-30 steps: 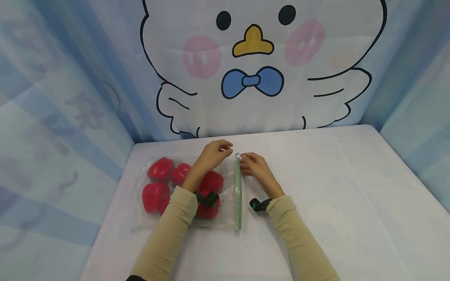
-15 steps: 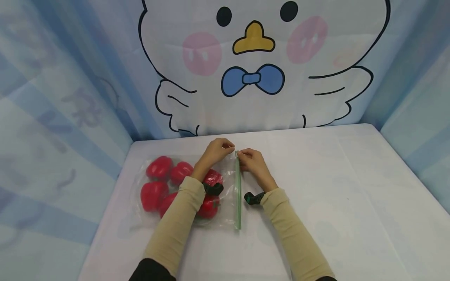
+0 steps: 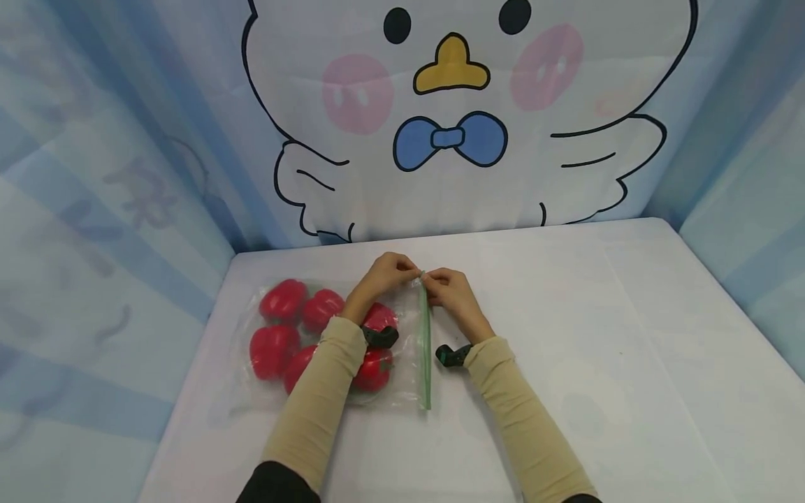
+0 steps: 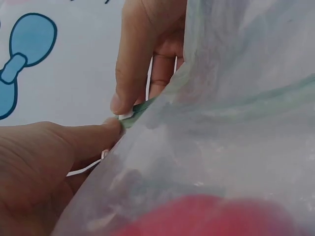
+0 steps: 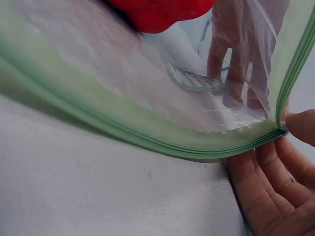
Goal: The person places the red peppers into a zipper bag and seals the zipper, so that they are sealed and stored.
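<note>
A clear zip bag lies on the table with several red vegetables inside, among them bell peppers and what looks like a tomato. Its green zip strip runs along the right side. At the far corner my left hand pinches the bag's edge between thumb and fingers. From the right, my right hand pinches the end of the strip, where a small white slider shows under the thumb. In the right wrist view the two sides of the strip stand apart, the mouth gaping.
A white-covered table extends to the right of the bag. Behind it hangs a curtain with a cartoon bird, and blue curtains flank both sides. My left forearm crosses over part of the bag.
My right hand has moved left and slightly away from me to the strip's end and now pinches it. My left fingers have come down onto the bag's corner.
</note>
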Demonstrator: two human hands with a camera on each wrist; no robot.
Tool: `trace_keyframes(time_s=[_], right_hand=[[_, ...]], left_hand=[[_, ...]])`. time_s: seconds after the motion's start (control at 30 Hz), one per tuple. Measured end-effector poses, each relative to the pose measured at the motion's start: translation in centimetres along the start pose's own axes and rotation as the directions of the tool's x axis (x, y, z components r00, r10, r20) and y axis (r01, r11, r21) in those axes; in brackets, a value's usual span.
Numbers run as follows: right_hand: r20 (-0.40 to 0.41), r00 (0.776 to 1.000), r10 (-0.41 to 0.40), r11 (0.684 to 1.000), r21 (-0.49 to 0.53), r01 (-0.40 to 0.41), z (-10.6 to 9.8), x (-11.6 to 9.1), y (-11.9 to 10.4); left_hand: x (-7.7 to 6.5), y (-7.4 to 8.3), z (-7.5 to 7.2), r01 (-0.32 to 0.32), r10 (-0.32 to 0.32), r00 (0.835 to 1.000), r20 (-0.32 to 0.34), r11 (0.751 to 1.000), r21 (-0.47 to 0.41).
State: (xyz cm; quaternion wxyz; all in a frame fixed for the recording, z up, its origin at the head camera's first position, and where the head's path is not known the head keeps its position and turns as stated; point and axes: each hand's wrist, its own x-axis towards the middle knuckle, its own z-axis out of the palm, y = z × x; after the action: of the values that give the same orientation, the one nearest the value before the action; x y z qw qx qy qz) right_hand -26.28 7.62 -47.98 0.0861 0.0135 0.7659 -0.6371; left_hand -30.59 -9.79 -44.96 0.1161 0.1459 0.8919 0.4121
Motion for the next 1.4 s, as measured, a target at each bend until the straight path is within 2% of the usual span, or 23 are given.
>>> trace_keyframes(time_s=[0.4, 0.8, 1.17, 1.4], right_hand=[[-0.023, 1.0, 0.001, 0.999, -0.041, -0.002, 0.5, -0.1, -0.4], [-0.017, 1.0, 0.024, 0.999, -0.044, -0.024, 0.8, -0.4, -0.5], [-0.027, 0.999, 0.026, 0.998, -0.052, -0.027, 0.9, -1.2, 0.2], [-0.036, 0.999, 0.037, 0.995, -0.096, -0.041, 1.0, -1.7, 0.3]], left_hand=[[0.2, -0.2, 0.1, -0.013, 0.013, 1.0, -0.02, 1.0, 0.009], [0.3, -0.7, 0.0, 0.007, -0.007, 0.998, -0.056, 1.0, 0.001], [0.2, -0.3, 0.4, 0.015, -0.014, 0.999, -0.04, 0.999, 0.034], [0.1, -0.1, 0.4, 0.015, -0.013, 0.999, -0.047, 0.999, 0.035]])
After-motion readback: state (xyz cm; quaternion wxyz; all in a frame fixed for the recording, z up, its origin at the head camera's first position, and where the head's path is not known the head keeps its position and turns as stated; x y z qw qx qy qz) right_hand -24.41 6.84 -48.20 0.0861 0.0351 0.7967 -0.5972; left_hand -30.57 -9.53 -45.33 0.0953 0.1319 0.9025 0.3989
